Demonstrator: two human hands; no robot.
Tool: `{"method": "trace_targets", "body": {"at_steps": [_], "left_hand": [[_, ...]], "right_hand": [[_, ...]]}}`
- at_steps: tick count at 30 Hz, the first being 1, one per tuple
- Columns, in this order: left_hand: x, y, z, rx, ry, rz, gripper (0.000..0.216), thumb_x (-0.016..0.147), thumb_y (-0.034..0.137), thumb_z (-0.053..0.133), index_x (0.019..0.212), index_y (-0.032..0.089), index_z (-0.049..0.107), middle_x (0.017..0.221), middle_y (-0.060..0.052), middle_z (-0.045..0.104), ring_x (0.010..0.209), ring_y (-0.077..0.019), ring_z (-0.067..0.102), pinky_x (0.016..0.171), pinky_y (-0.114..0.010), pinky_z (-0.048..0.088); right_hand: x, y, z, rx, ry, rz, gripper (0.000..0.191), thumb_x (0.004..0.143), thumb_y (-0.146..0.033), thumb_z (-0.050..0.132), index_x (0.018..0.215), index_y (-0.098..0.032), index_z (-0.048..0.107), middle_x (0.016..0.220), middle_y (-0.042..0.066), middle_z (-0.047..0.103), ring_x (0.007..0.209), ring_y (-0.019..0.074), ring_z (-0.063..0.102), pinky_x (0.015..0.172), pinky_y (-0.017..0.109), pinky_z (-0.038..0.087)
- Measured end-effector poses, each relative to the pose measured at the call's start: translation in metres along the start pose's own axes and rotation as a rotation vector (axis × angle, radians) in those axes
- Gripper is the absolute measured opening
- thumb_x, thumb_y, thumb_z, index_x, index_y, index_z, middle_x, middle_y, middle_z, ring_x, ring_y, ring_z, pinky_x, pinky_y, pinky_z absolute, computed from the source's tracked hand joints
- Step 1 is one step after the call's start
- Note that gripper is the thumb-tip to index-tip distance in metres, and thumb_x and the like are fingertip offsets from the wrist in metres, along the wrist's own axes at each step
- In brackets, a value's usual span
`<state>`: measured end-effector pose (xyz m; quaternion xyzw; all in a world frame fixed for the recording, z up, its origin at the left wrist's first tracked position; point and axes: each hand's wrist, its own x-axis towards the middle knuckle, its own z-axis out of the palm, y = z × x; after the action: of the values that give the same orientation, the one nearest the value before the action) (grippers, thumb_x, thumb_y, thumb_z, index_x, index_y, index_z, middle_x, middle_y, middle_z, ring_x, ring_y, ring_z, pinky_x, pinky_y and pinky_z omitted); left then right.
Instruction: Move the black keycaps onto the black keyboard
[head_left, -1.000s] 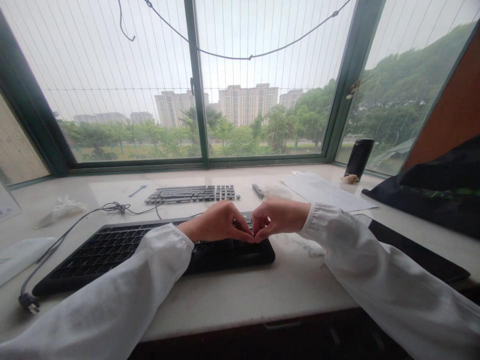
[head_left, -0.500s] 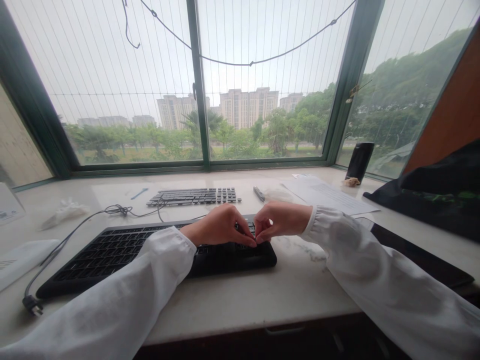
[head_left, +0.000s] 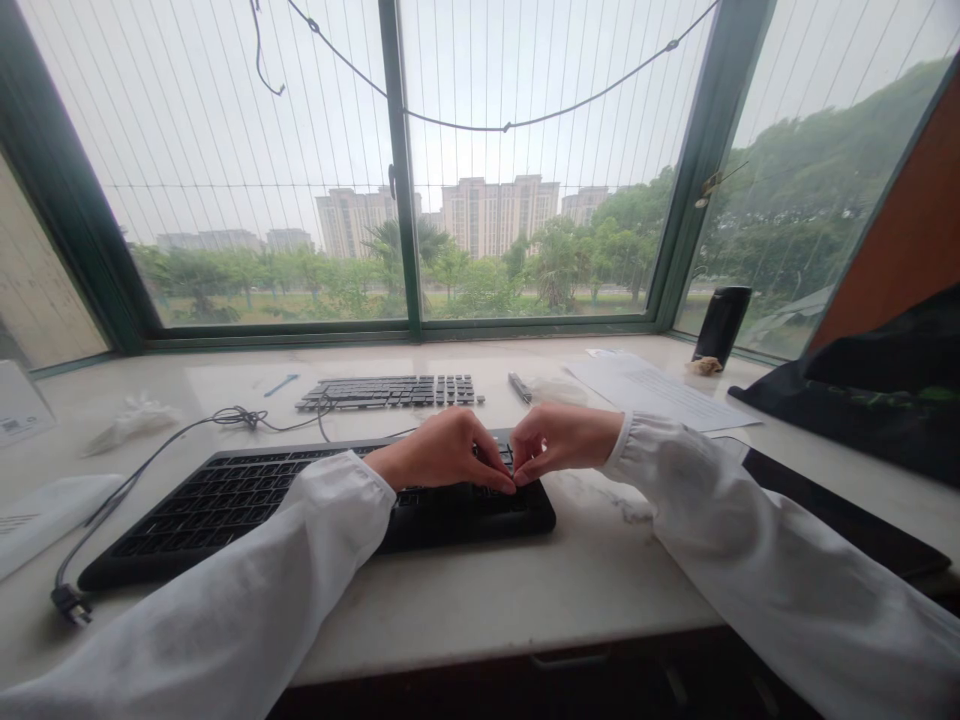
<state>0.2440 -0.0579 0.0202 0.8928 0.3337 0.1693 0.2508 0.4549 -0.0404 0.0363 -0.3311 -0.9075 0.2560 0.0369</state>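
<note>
The black keyboard [head_left: 210, 505] lay flat on the pale counter [head_left: 600, 585], straight below my head camera, its near edge partly hidden by my left sleeve. Over its right end I had the left hand [head_left: 450, 452] and the right hand [head_left: 561, 440] meeting, fingertips nearly touching. Each had its thumb and forefinger drawn close together, pointing down at the keys; from where I sat, I could not tell whether either gripped anything. Just behind the keyboard I saw rows of loose dark keycaps [head_left: 390, 391], with a blue stick [head_left: 281, 385] to their left and a slim dark tool [head_left: 519, 388] to their right. A cable [head_left: 161, 440] ran left past the keyboard, its plug [head_left: 70, 604] resting near the corner. Farther right were printed paper [head_left: 660, 390] and a black cylinder [head_left: 721, 325], upright near the window [head_left: 525, 250].
</note>
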Motion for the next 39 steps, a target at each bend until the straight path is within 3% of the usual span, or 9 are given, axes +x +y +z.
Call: {"method": "trace_targets", "body": {"at_steps": [29,39], "left_hand": [[0.0005,-0.0015,0.0006,0.04,0.011,0.028,0.04,0.067,0.057,0.069,0.079,0.02,0.078,0.051,0.004,0.058,0.049,-0.0057,0.031,0.047,-0.022,0.022],[0.0008,-0.0028,-0.0001,-0.011,-0.04,-0.018,0.044,0.067,0.058,0.069,0.08,0.017,0.078,0.051,0.001,0.058,0.049,-0.0065,0.037,0.045,-0.021,0.024]], "right_hand": [[0.0006,-0.0017,0.0016,-0.029,-0.008,0.011,0.032,0.073,-0.042,0.067,0.082,-0.011,0.07,0.069,0.003,0.065,0.065,0.0113,0.056,0.059,0.021,0.04],[0.0034,0.005,0.0039,0.102,-0.08,0.075,0.04,0.071,-0.051,0.067,0.08,-0.013,0.066,0.064,0.002,0.063,0.062,0.0128,0.058,0.053,0.021,0.042]]}}
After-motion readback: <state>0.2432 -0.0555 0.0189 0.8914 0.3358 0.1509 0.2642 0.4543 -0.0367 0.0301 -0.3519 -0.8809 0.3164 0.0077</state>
